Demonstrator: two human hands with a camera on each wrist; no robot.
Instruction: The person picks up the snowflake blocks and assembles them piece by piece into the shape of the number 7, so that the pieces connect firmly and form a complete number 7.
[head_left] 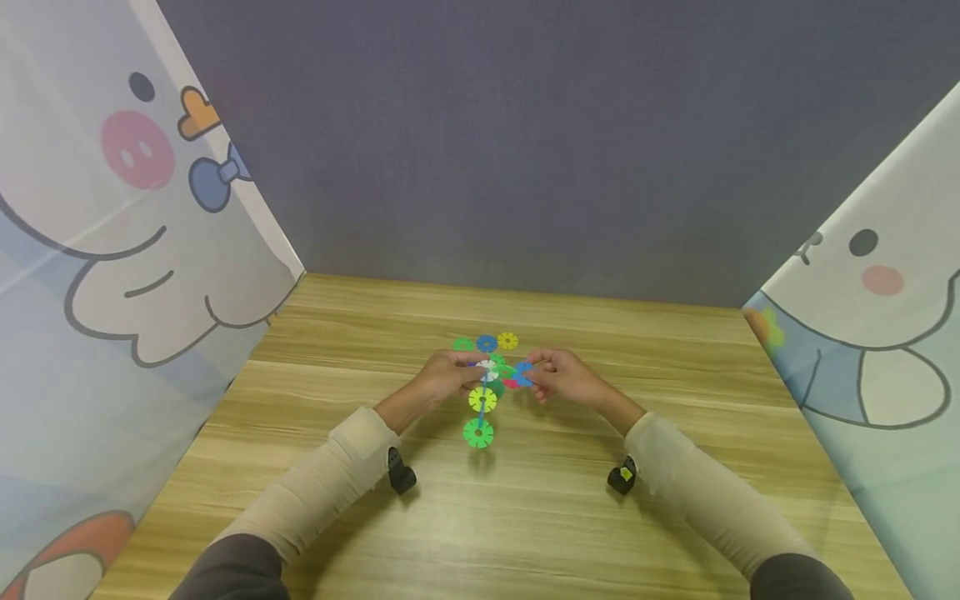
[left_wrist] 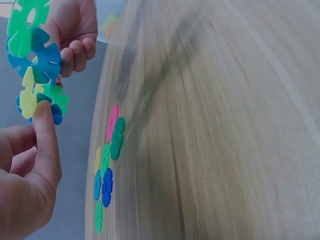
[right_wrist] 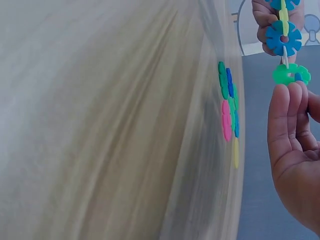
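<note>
Slotted plastic snowflake discs are joined into a chain held between the two hands above the table. My left hand (head_left: 453, 377) pinches the chain by its white disc (head_left: 488, 371). From there a yellow disc (head_left: 483, 400) and a green end disc (head_left: 478, 433) hang toward me, linked by blue discs seen edge-on. My right hand (head_left: 566, 379) pinches a blue disc (head_left: 523, 373) at the chain's right side. Between the hands, a bright green disc (right_wrist: 283, 75) meets the right fingertips in the right wrist view, where the blue disc is mostly hidden behind the fingers.
Several loose discs lie flat on the wooden table (head_left: 510, 525) beyond and beneath the hands, among them a yellow disc (head_left: 507, 340), a blue disc (head_left: 487, 343) and a pink disc (left_wrist: 113, 123). A grey panel (head_left: 487, 150) rises behind; printed cartoon panels flank both sides.
</note>
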